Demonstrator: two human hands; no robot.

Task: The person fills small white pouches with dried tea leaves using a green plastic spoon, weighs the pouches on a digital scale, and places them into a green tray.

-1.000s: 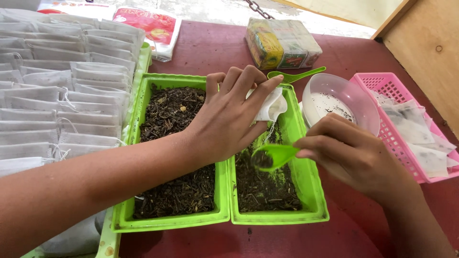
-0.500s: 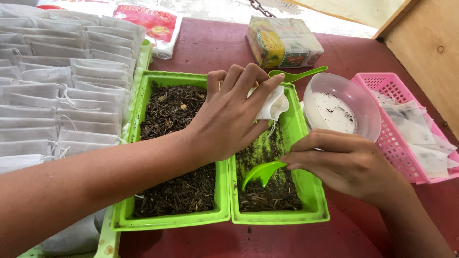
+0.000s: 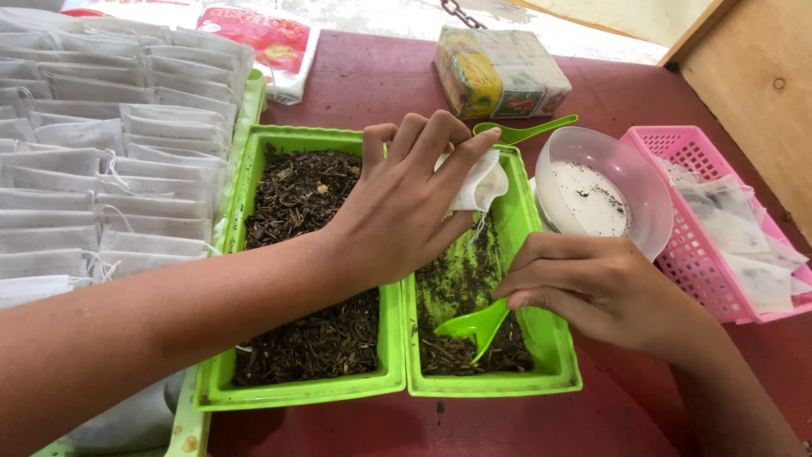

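My left hand hovers over the two green trays and pinches a small white filter bag at its fingertips. My right hand grips a green plastic spoon, whose bowl dips into the dark loose tea in the right green tray. The left green tray holds more dark loose tea. A second green spoon lies at the far rim of the right tray.
Rows of white filter bags fill the left side. A clear bowl of white powder and a pink basket with bags stand on the right. Two packages lie at the far edge. A wooden panel rises far right.
My right hand has moved the green spoon down and nearer, from above the right tray into the tea at its near end. My left hand has stayed put with the bag.
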